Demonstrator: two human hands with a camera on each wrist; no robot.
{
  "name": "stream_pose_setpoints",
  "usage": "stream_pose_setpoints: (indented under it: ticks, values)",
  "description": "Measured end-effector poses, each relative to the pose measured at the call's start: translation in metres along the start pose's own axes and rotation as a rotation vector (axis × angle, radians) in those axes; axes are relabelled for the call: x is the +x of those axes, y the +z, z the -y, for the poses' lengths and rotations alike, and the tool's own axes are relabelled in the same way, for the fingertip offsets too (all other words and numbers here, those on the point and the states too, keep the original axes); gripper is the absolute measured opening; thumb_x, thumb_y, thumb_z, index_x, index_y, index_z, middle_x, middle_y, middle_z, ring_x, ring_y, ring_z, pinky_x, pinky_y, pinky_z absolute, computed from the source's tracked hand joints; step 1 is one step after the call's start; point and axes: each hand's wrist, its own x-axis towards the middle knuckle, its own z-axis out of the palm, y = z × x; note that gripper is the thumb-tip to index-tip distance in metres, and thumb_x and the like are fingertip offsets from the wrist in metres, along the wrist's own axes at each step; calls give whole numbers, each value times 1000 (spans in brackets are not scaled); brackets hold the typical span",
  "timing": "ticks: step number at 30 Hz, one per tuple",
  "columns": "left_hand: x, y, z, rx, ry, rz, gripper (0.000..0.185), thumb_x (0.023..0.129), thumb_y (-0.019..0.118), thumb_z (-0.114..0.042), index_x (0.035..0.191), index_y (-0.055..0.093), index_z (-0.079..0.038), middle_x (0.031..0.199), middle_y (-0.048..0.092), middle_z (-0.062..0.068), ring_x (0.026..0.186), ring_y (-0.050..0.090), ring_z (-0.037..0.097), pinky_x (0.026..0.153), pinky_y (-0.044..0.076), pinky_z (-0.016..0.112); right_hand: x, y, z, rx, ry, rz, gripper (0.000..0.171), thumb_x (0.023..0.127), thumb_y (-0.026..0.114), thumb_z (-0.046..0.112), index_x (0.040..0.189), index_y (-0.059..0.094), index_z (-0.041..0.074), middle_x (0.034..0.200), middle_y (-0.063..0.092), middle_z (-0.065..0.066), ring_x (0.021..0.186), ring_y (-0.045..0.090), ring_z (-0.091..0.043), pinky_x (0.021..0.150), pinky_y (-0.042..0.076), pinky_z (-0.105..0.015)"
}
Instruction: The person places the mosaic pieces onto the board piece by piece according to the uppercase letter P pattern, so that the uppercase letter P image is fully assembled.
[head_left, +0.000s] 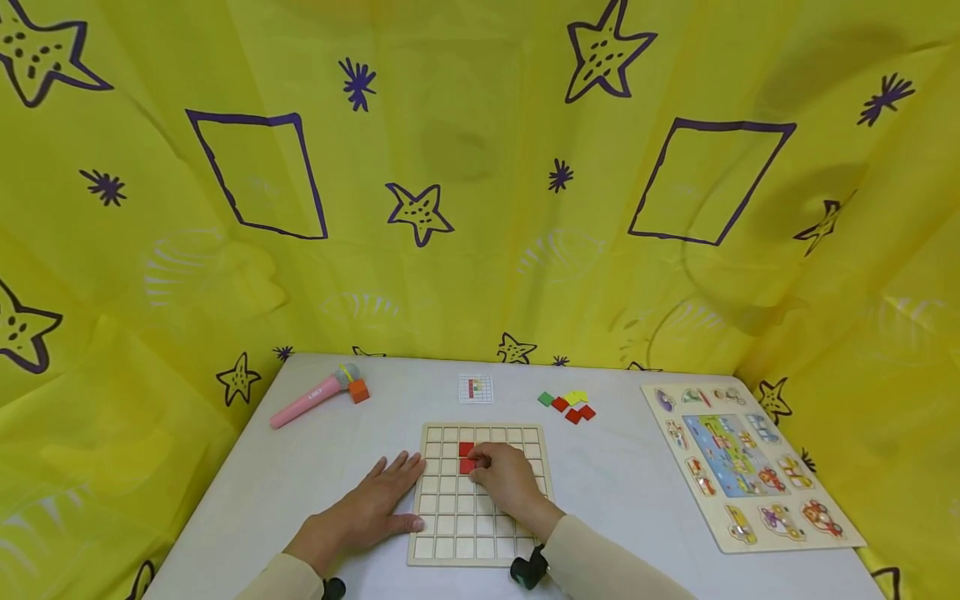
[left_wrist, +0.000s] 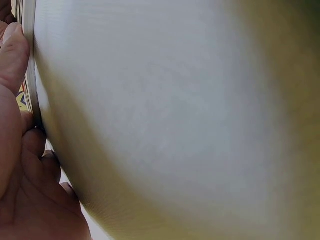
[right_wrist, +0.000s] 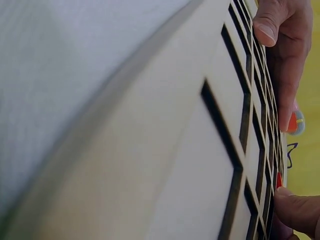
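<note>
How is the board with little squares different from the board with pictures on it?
The grid board is pale, with two red tiles showing; the picture board has many colourful pictures. The left hand touches the grid board; no hand touches the picture board, over on the right. Both lie flat on the white table.

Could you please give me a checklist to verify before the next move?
1. Grid board steadied: ok, left hand rests against its left edge.
2. Red tiles on the board seated flat: cannot tell from these views.
3. Right hand clear of those tiles: not ok, its fingertips are at them.
4. Printed card uncovered: ok, beyond the board.
5. Loose tiles uncovered: ok, right of the card.
</note>
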Motion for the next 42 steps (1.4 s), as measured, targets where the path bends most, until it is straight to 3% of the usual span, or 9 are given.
stream_pose_setpoints:
  ticks: [26,42]
  values:
    - [-3,-4,-7,-19,-12,5,96,94,72,-55,165,32,-4,174,29,13,163,19,38,131,9,63,0,3,0,10,40,9,20,89,83,6,109,80,9,82,62,7,77,54,-11,65,46,-21]
    - [-3,-3,-6,-18,-12,4,96,94,71,-56,165,32,-6,173,29,12,163,19,37,132,8,62,3,-6,-3,212,61,9,18,88,81,1,106,77,5,88,65,2,83,56,-14,69,49,-21]
